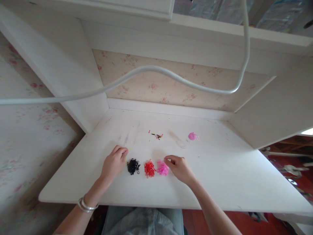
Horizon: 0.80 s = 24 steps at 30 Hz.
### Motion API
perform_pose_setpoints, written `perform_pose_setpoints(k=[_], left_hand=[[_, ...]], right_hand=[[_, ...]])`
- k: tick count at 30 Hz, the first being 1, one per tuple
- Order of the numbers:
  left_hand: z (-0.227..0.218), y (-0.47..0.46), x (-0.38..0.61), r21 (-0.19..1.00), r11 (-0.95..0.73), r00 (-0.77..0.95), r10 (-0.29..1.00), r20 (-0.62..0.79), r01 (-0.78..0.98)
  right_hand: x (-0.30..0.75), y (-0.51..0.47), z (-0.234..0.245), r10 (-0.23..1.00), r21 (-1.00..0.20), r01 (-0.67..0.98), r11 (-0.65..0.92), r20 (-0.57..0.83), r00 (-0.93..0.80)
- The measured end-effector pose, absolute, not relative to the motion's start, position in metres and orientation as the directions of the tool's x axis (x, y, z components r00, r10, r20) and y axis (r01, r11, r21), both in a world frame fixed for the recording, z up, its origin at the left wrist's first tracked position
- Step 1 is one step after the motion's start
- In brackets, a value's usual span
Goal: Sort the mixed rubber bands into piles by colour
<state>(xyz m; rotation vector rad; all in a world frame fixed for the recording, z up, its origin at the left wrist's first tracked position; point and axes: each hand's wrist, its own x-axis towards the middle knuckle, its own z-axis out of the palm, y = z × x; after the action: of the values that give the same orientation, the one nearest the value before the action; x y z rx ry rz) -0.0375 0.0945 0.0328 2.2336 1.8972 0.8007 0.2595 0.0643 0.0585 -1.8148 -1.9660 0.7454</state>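
Three small heaps of tiny pieces lie in a row on the white desk [220, 176]: a black heap [133, 166], a red heap [149, 168] and a pink heap [162, 168]. My left hand [114, 162] rests just left of the black heap, fingers curled with the tips pinched near a small yellowish bit. My right hand [178, 167] sits right beside the pink heap, its fingertips pinched together at the heap's edge. What either pinch holds is too small to make out.
A few loose mixed-colour pieces [156, 135] lie farther back at the centre. A pink-capped clear object [192, 136] lies behind my right hand. A white cable [156, 70] hangs across the view. White shelf walls flank the desk; clutter shows on the red floor at right.
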Motion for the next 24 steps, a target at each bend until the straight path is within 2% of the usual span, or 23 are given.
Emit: perform_pose_setpoints(k=[2,3,9,15,24], left_hand=[[0.025,0.072,-0.052,0.432,-0.178,0.019,0.938,0.347,0.884],[0.021,0.062,-0.059,0.449,-0.163,-0.014,0.93,0.366,0.879],[-0.01,0.032,-0.072,0.57,-0.106,-0.143,0.916,0.376,0.815],[-0.02,0.031,-0.071,0.629,-0.091,-0.167,0.926,0.339,0.772],[-0.016,0.032,-0.077,0.684,-0.097,-0.175,0.932,0.317,0.723]], right_hand=[[0.24,0.095,0.07,0.978,-0.423,0.902,0.079,-0.145,-0.153],[0.232,0.111,0.073,0.977,-0.376,0.924,0.075,-0.156,-0.143],[0.206,0.198,0.065,0.981,-0.186,0.983,0.001,-0.192,-0.037],[0.199,0.231,0.054,0.971,-0.102,0.995,-0.014,-0.238,-0.011],[0.194,0.242,0.047,0.966,-0.058,0.998,0.003,-0.256,-0.018]])
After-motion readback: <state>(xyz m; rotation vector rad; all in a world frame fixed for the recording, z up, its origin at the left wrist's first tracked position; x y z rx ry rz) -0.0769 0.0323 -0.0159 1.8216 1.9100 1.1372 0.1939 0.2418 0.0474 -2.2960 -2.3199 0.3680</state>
